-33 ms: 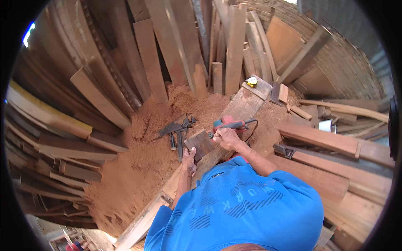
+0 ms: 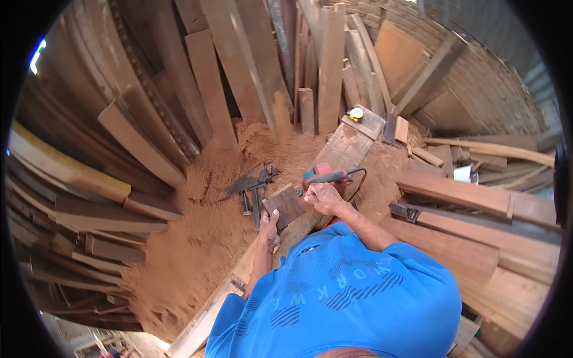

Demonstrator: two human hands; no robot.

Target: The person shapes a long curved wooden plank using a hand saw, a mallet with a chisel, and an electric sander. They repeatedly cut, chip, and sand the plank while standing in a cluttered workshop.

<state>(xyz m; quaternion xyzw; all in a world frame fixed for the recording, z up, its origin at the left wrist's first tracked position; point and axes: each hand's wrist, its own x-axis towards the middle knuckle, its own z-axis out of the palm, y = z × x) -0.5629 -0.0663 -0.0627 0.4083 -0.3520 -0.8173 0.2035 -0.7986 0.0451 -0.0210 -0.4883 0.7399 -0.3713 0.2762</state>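
My left hand [image 2: 270, 228] is closed on the near-left edge of a small rectangular wooden block [image 2: 285, 206], its thumb lying over the top. At the block's right side my right hand [image 2: 323, 198] has its fingers curled together. What these fingers hold, if anything, is hidden. Just beyond that hand sits a red power tool [image 2: 325, 173] with a dark handle and a black cord; I cannot tell whether the hand touches it. Left of the block, a hammer [image 2: 256, 206] and a dark flat-bladed tool [image 2: 242, 183] lie on the sawdust.
Reddish sawdust [image 2: 185, 256] covers the ground. A board [image 2: 346, 149] carries a yellow tape measure [image 2: 356, 113]. Upright planks [image 2: 212, 83] lean at the back, and stacked timber [image 2: 453, 194] lies at the right. A long pale beam [image 2: 206, 316] runs along my left side.
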